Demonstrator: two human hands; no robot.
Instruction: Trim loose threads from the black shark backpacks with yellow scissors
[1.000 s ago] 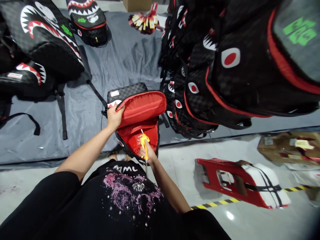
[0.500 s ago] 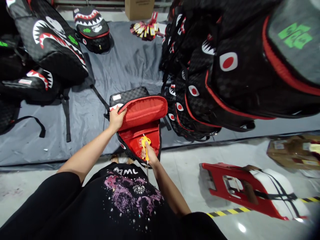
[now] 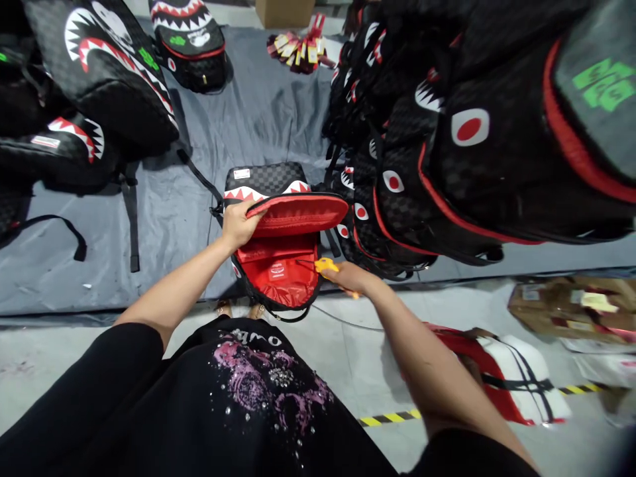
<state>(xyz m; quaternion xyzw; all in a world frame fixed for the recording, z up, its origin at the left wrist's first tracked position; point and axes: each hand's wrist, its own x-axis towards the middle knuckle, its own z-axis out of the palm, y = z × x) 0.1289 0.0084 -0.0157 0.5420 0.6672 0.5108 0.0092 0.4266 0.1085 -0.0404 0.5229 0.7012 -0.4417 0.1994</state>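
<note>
A black checkered backpack (image 3: 268,177) with shark teeth and a red lining stands open in front of me on the grey sheet (image 3: 248,119). My left hand (image 3: 239,224) grips the raised red-lined flap (image 3: 303,213) at its left edge. My right hand (image 3: 350,277) is closed on small yellow-handled snips (image 3: 325,265) at the right rim of the opening, blades pointing left into the red interior (image 3: 278,273). A thin cord trails from the tool across the floor.
A tall stack of matching shark backpacks (image 3: 447,146) crowds the right side. More of these bags (image 3: 99,73) lie at the left and back. Red and yellow tags (image 3: 298,50) and a cardboard box (image 3: 284,12) sit at the back. A red-and-white stool (image 3: 511,381) lies on the floor right.
My right hand with the snips has moved from the middle of the bag's opening out to its right rim. The flap has dropped lower under my left hand.
</note>
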